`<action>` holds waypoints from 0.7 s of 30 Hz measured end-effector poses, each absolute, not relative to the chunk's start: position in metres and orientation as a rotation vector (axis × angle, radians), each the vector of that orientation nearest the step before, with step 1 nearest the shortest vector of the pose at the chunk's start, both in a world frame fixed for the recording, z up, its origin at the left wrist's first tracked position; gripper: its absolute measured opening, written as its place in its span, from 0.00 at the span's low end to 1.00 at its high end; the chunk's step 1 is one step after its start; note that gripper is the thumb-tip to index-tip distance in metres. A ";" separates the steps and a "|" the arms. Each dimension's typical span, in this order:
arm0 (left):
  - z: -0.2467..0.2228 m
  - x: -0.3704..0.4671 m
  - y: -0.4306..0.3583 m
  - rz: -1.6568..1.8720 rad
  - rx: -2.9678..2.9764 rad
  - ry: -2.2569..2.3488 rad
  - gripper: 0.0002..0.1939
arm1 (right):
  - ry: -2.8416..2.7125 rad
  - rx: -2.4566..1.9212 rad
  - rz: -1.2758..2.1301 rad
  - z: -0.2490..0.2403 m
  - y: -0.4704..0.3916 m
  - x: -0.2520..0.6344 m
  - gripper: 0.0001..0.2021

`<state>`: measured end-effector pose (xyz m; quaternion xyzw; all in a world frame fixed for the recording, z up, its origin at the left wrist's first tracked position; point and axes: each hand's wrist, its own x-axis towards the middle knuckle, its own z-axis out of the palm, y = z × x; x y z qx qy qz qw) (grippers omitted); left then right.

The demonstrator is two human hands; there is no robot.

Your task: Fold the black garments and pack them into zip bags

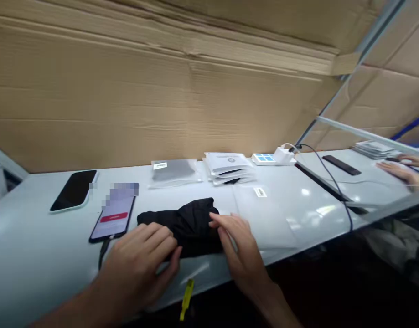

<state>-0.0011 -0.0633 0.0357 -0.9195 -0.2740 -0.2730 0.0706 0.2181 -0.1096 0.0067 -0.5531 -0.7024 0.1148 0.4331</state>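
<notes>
Fingers: left hand, right hand on black cloth, seemingly folded.

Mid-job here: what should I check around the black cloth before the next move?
1. Both hands at the black cloth: ok; left hand by its near left part, right hand at its right end.
2. Firm grip on it: cannot tell from this view.
3. Cloth smooth on top: not ok; folds and creases show.
4. Clear bag lying flat, label in view: ok, just right of the cloth.
5. Bag's mouth open: cannot tell.
6. Lit phone clear of the cloth: ok, apart on the left.
</notes>
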 end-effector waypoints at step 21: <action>-0.010 -0.017 -0.067 -0.549 -2.899 -1.014 0.16 | -2.117 -1.566 0.254 0.001 -0.098 0.228 0.32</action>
